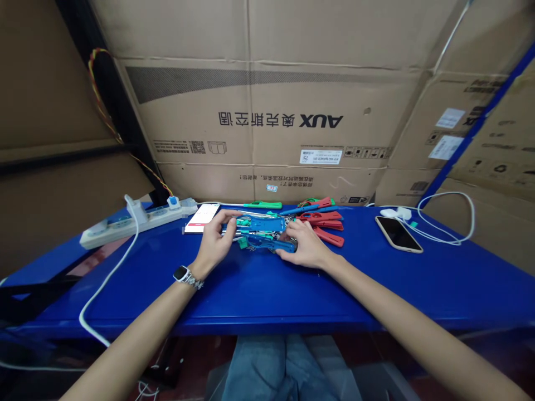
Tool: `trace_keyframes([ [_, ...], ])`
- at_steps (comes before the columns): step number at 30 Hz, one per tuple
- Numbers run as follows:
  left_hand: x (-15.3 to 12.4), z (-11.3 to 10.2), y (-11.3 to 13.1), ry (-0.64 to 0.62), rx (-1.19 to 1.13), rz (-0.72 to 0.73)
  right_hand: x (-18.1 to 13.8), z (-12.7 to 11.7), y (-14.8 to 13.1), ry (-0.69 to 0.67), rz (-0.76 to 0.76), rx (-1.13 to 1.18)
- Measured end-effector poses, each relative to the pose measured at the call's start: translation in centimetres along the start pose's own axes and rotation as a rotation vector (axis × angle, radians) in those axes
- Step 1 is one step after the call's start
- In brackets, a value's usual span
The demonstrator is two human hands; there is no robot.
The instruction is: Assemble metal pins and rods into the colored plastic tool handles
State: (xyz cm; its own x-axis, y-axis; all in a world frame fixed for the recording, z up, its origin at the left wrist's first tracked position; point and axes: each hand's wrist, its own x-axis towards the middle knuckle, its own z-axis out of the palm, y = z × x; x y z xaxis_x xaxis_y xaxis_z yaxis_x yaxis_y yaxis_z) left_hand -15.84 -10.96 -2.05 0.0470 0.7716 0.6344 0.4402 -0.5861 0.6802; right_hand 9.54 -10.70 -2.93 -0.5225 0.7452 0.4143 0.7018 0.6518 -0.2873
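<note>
Several long-necked lighters with coloured handles and thin metal stems lie in a cluster at the back middle of the blue table. My left hand (217,236) is curled at the cluster's left end, thumb and fingers closed around small green and metal parts that I cannot make out well. My right hand (305,245) is closed at the right end, its fingers on the handle of a blue lighter (267,243). Between both hands lies a flat blue piece (267,224). Red lighters (330,235) fan out beyond my right hand. A green lighter (263,205) lies behind.
A lit phone (202,217) lies left of my left hand, near a white power strip (137,221) with a white cable. To the right are a dark-screened phone (399,234) and a white charger cable (470,217). Cardboard (271,89) walls the back. The blue table (259,295) ends before my lap.
</note>
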Motion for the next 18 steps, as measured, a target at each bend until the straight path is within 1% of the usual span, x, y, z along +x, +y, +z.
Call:
trace_keyframes([
  [2,0.2,0.2,-0.2,0.0,-0.018,-0.029,-0.4,-0.2,-0.4,-0.02,-0.04,0.03],
  [5,0.4,0.4,-0.6,-0.058,-0.043,-0.085,-1.0,-0.2,-0.8,-0.088,-0.108,0.037],
  [6,0.4,0.5,-0.7,-0.075,-0.056,-0.105,-1.1,-0.2,-0.8,-0.091,-0.116,0.041],
  [8,0.4,0.6,-0.8,-0.099,-0.088,-0.136,-1.1,-0.3,-0.7,-0.025,-0.08,0.059],
  [11,0.5,0.9,-0.9,-0.118,-0.139,-0.157,-0.4,-0.8,-0.2,0.183,0.022,0.079],
  [12,0.6,1.0,-0.8,-0.133,-0.151,-0.157,-0.2,-0.9,-0.1,0.223,0.027,0.076],
  [13,0.7,1.2,-0.8,-0.153,-0.156,-0.155,0.1,-1.0,0.0,0.229,0.016,0.068],
  [16,1.3,2.0,-0.6,-0.223,-0.149,-0.158,0.9,-0.8,0.1,0.113,-0.029,0.028],
  [18,1.9,2.6,-0.5,-0.244,-0.152,-0.166,1.2,-0.5,0.4,0.066,-0.013,0.026],
])
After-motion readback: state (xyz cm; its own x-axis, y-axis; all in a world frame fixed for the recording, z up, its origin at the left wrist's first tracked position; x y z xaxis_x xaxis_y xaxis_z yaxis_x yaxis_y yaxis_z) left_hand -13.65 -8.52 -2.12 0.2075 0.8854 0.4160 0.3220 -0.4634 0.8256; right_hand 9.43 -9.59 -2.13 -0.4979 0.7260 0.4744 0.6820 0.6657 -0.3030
